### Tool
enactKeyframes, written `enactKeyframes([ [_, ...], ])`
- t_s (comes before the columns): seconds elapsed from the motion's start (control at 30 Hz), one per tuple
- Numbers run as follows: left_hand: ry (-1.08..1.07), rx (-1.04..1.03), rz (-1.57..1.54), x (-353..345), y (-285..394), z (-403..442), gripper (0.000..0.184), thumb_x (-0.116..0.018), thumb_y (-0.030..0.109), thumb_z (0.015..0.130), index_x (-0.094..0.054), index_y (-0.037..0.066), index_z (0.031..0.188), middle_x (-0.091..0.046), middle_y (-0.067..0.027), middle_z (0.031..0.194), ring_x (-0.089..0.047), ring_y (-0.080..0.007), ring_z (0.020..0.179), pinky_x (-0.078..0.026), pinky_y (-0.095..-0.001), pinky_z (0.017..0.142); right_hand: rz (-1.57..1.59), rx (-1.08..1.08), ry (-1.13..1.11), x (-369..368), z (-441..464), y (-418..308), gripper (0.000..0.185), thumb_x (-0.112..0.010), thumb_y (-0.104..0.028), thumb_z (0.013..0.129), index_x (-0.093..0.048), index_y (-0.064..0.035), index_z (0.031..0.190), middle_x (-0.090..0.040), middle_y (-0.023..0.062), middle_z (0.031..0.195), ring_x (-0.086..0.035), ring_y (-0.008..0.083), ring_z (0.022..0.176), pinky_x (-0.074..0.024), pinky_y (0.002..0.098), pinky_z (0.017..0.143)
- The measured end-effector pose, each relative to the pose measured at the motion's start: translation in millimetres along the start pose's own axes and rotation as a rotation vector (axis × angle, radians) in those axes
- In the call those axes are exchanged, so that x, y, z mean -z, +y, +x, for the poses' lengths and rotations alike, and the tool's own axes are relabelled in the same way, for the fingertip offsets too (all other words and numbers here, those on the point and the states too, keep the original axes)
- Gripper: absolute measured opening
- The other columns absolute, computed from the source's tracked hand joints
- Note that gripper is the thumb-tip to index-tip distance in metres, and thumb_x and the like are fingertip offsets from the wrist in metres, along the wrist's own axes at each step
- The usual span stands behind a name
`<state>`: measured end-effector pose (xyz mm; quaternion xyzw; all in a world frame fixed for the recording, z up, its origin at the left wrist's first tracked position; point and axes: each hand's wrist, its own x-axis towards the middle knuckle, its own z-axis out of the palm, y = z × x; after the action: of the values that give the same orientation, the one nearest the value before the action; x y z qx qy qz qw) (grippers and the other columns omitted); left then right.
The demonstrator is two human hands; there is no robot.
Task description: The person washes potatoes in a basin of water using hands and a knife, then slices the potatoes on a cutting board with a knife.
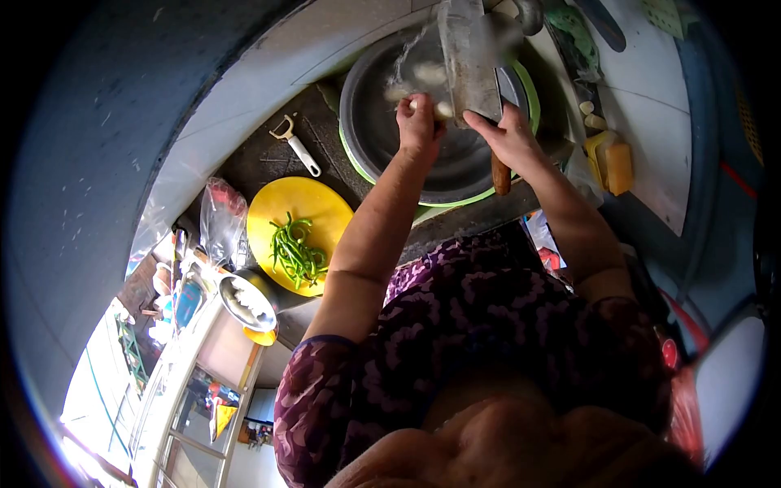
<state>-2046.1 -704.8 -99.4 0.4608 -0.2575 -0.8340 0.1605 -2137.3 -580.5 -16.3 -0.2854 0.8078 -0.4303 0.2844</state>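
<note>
My right hand (511, 140) is closed round a cleaver (472, 69), its broad wet blade pointing away from me and its wooden handle (501, 175) showing below the hand. Just left of the blade, my left hand (417, 128) is closed on a pale piece (442, 109) that looks like peeled garlic or a similar vegetable. Both hands are over a dark grey basin (366, 122), which stands on a light green rim. Water splashes beside the blade, and blurred pale pieces (429, 74) show beyond my left hand.
Left of the basin lie a white peeler (303, 154) and a yellow board (268, 203) with green peppers (298, 254). A metal bowl (249, 302) with white pieces stands lower left. On the right are a yellow sponge (620, 168) and a green mesh (573, 37).
</note>
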Motion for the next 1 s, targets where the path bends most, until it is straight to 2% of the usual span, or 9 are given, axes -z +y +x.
enactKeyframes([
  [0.17,0.042,-0.013,-0.014,-9,-1,-12,0.023,-0.060,0.029,0.091,-0.043,0.015,0.101,-0.053,-0.0029,0.082,-0.053,-0.0146,0.062,-0.038,-0.0257,0.043,0.217,-0.114,-0.052,-1,7,31,0.034,-0.069,-0.025,0.087,-0.061,0.0018,0.107,-0.067,0.0084,0.083,-0.060,0.0140,0.068,-0.0481,0.0302,0.062],
  [0.23,0.097,-0.009,-0.088,-10,-3,-11,0.024,-0.060,0.030,0.092,-0.043,0.016,0.100,-0.052,-0.0026,0.082,-0.053,-0.0145,0.062,-0.038,-0.0257,0.043,0.264,-0.146,-0.045,-1,2,21,0.034,-0.069,-0.025,0.087,-0.061,0.0015,0.107,-0.066,0.0074,0.083,-0.059,0.0125,0.070,-0.0477,0.0298,0.063],
  [0.33,0.060,-0.066,-0.140,-9,-6,-9,0.025,-0.060,0.032,0.092,-0.042,0.018,0.101,-0.052,-0.0018,0.082,-0.052,-0.0145,0.062,-0.037,-0.0260,0.043,0.287,-0.105,0.034,-7,-4,2,0.033,-0.070,-0.024,0.087,-0.061,0.0016,0.106,-0.065,0.0062,0.084,-0.059,0.0109,0.072,-0.0474,0.0289,0.065],
  [0.43,0.113,-0.120,-0.135,-16,-3,-17,0.024,-0.060,0.031,0.092,-0.041,0.018,0.102,-0.052,-0.0013,0.082,-0.052,-0.0140,0.061,-0.037,-0.0265,0.044,0.280,-0.260,-0.058,-3,-3,-10,0.033,-0.069,-0.017,0.088,-0.059,-0.0021,0.116,-0.064,0.0029,0.104,-0.060,0.0101,0.093,-0.0487,0.0277,0.085],
  [0.53,0.110,-0.097,-0.161,-13,-4,-14,0.025,-0.059,0.030,0.092,-0.040,0.018,0.103,-0.052,-0.0013,0.082,-0.051,-0.0138,0.061,-0.037,-0.0265,0.044,0.374,-0.180,0.021,-11,0,7,0.032,-0.070,-0.021,0.087,-0.061,0.0015,0.108,-0.066,0.0049,0.090,-0.059,0.0096,0.078,-0.0477,0.0271,0.068],
  [0.73,0.070,-0.037,-0.195,-10,-7,-13,0.023,-0.058,0.031,0.093,-0.041,0.019,0.102,-0.052,-0.0011,0.083,-0.052,-0.0138,0.065,-0.037,-0.0262,0.046,0.634,-0.302,0.067,-11,-12,-21,0.028,-0.069,-0.013,0.087,-0.060,0.0010,0.110,-0.065,0.0032,0.095,-0.060,0.0105,0.085,-0.0484,0.0268,0.073],
  [0.83,0.040,-0.071,-0.165,-7,-6,-15,0.021,-0.057,0.031,0.093,-0.042,0.018,0.102,-0.053,-0.0015,0.084,-0.053,-0.0142,0.066,-0.038,-0.0260,0.047,0.427,-0.207,-0.057,-5,-8,-4,0.028,-0.068,-0.014,0.088,-0.060,0.0002,0.111,-0.065,0.0016,0.096,-0.061,0.0107,0.087,-0.0495,0.0285,0.072],
  [0.93,0.018,-0.100,0.022,5,-12,-7,0.020,-0.054,0.030,0.095,-0.045,0.013,0.102,-0.053,-0.0020,0.086,-0.053,-0.0156,0.068,-0.043,-0.0294,0.052,0.503,-0.269,-0.056,-8,2,27,0.031,-0.069,-0.016,0.086,-0.060,-0.0011,0.111,-0.067,0.0069,0.094,-0.064,0.0163,0.085,-0.0495,0.0322,0.071],
  [1.0,0.047,-0.232,0.342,42,-48,37,0.021,-0.051,0.030,0.097,-0.046,0.010,0.103,-0.054,-0.0049,0.086,-0.055,-0.0206,0.071,-0.045,-0.0321,0.061,-0.050,-0.300,-0.126,-1,12,31,0.033,-0.070,-0.019,0.084,-0.060,-0.0015,0.111,-0.067,0.0135,0.093,-0.065,0.0225,0.084,-0.0496,0.0346,0.072],
])
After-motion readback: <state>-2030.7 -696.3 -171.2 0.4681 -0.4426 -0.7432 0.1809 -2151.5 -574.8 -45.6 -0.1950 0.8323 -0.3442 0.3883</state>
